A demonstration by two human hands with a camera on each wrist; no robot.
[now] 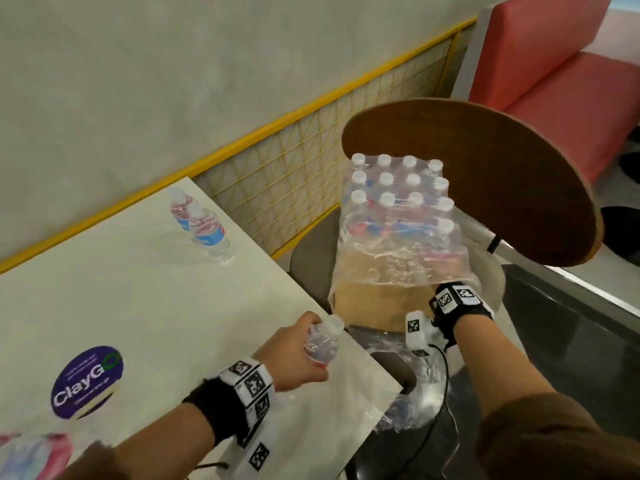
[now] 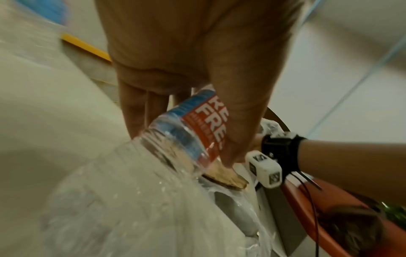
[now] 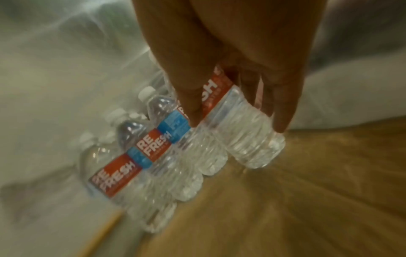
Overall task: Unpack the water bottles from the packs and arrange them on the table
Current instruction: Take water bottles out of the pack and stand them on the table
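My left hand grips a small clear water bottle over the right edge of the white table; the left wrist view shows its fingers curled round the red and blue label. My right hand reaches inside the torn plastic of the bottle pack on the chair, thumb and fingers wrapped round an upright bottle on the cardboard tray. In the head view only its wrist band shows. Two bottles stand at the table's far side.
A wooden chair back rises behind the pack. A yellow mesh rail runs along the wall, with a red bench beyond. Loose plastic wrap lies on the table's near corner beside a purple sticker. Another pack shows bottom left.
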